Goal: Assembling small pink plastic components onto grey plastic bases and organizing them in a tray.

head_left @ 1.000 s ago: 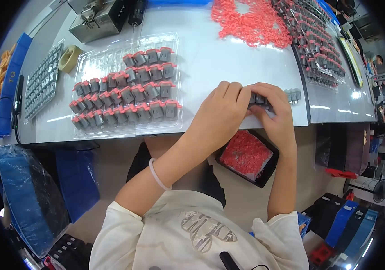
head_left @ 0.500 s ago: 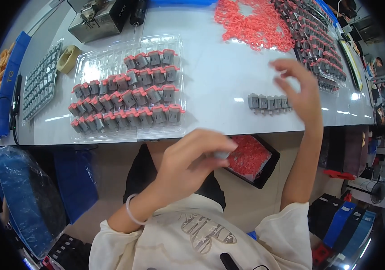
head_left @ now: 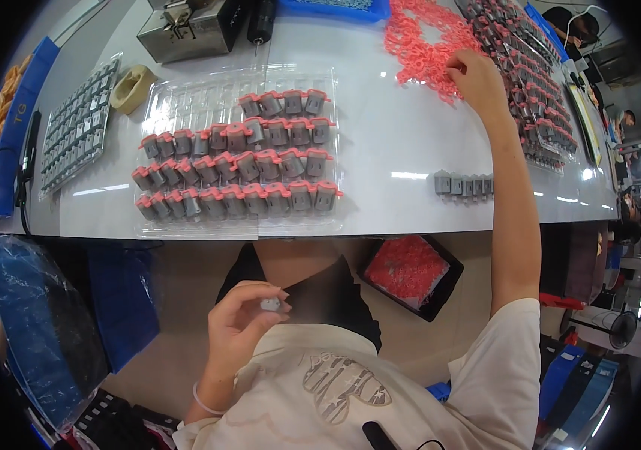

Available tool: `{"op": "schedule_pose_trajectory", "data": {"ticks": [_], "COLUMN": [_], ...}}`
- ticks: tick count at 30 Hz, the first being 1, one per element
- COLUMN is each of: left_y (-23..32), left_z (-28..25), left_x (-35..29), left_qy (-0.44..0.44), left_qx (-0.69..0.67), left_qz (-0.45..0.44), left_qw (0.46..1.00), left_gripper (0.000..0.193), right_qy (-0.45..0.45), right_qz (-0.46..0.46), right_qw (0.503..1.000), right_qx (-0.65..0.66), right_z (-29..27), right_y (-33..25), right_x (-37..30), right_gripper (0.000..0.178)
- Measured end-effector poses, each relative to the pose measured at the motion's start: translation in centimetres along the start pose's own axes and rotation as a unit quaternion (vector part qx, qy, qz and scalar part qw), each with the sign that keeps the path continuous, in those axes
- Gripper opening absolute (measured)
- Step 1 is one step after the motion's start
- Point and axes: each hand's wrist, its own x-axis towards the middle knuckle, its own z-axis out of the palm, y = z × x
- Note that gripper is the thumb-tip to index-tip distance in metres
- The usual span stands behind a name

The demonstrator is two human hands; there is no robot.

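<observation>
The white tabletop [head_left: 380,150] spreads across my feed. Below its near edge, I see the left hand [head_left: 236,324] pinching a small grey piece [head_left: 270,304] between thumb and fingers. The right hand [head_left: 478,81] touches or hovers at the pink ring pile [head_left: 422,56], fingers curled; from here I cannot tell whether they grip one.

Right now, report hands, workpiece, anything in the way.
Left hand pinching small grey part. Right hand at pink plastic pieces. Right forearm crowding view of grey housing row.
</observation>
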Motion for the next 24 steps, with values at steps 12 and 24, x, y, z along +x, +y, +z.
{"op": "schedule_pose_trajectory", "data": {"ticks": [12, 24], "left_y": [1.3, 2.6], "left_z": [1.0, 3.9], "left_x": [1.1, 1.8], "left_qy": [-0.079, -0.044], "left_qx": [0.038, -0.053], "left_qz": [0.035, 0.066], "left_qw": [0.996, 0.995], "left_gripper": [0.028, 0.041], "right_qy": [-0.06, -0.282], "right_qz": [0.151, 0.03], "right_qw": [0.956, 0.696], "right_qx": [0.245, 0.659], "right_z": [-3.7, -9.5], "right_y": [1.3, -20.0], "right_x": [-0.6, -14.0], "right_gripper": [0.015, 0.009]}}
